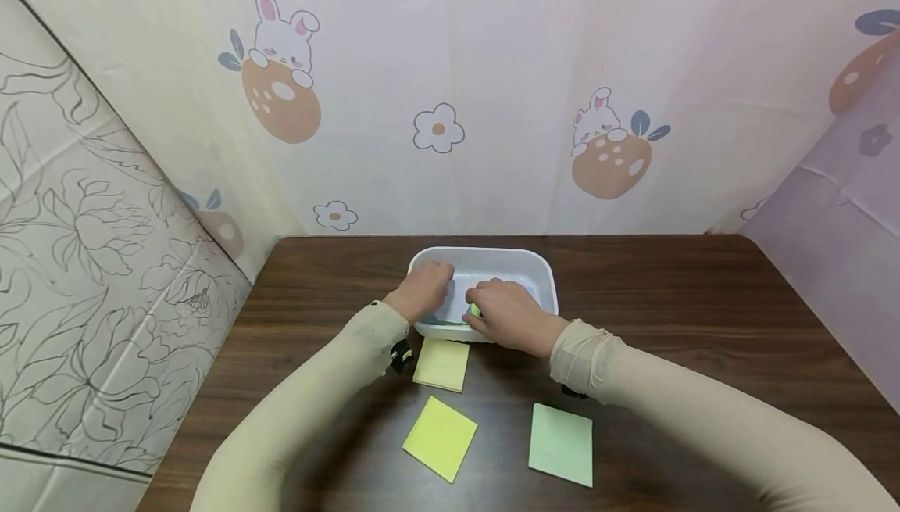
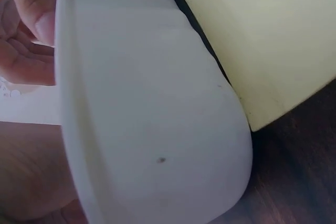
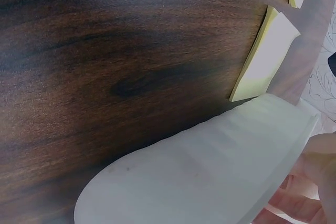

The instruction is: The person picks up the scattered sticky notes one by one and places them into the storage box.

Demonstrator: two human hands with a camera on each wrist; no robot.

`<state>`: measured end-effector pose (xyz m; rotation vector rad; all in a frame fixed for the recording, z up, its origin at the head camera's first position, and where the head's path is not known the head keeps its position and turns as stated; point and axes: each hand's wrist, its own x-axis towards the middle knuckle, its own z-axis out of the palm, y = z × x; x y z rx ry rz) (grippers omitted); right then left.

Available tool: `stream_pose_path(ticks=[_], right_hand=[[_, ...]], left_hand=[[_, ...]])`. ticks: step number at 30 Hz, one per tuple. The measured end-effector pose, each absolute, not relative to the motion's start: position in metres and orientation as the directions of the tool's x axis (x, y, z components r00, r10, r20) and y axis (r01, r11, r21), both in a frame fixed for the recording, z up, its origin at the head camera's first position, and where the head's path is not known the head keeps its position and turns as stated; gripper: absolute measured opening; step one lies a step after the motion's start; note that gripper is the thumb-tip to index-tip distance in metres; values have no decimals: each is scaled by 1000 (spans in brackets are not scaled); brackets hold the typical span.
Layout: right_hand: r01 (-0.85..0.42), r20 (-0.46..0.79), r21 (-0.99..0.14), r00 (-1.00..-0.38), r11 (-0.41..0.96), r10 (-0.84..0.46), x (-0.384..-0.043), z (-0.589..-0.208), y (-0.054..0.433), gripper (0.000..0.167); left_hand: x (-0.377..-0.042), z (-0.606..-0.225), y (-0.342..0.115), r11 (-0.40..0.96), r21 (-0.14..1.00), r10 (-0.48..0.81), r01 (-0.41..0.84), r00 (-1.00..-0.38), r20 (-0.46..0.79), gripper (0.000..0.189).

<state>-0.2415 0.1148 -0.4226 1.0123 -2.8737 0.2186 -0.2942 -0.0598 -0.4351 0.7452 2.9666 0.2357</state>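
Both hands reach into a white plastic bin [image 1: 523,258] at the back middle of the table. My right hand [image 1: 509,313] pinches a bright green sticky note pad [image 1: 475,309] between thumb and fingers over the near side; most of it is hidden by the hand. Fingers bent down, my left hand [image 1: 425,291] is inside the left part; I cannot tell whether it holds anything. A thin greenish edge [image 1: 450,323] shows along the near inner wall. In the left wrist view, the bin's outer wall [image 2: 152,93] covers part of the fingers [image 2: 31,3].
A pale yellow sticky note pad [image 1: 441,364] lies right against the bin's front. Closer in are a bright yellow pad [image 1: 440,439] and a pale green pad [image 1: 560,445]. Behind the dark wooden table [image 1: 668,301] rises a wall covering [image 1: 492,168] with printed rabbits.
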Motion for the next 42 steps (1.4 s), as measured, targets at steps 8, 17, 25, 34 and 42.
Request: stream_pose_path(ticks=[8,17,25,34,42], right_hand=[[-625,129,-105,-780,773,-613,-241,-421,114,21],[-618,119,-108,-786,779,-607,-243,-425,110,25],[-612,110,-104,-790,784,-602,-242,-423,109,26],[-611,113,-112,-792,784,-600,-242,-421,113,21],[-599,141,-132,-800,790,-583,-240,-420,120,26]], left_hand=[[-292,-438,-60,885,141,457,445,-886,-75,16],[-290,-442,-58,881,117,469,459,-879,-81,16],[-289,-440,-58,875,124,479,468,-874,-79,15],[-291,-436,-61,856,162,504,492,-863,-39,15],[-285,-418,-61,850,197,500,489,-866,-6,19]])
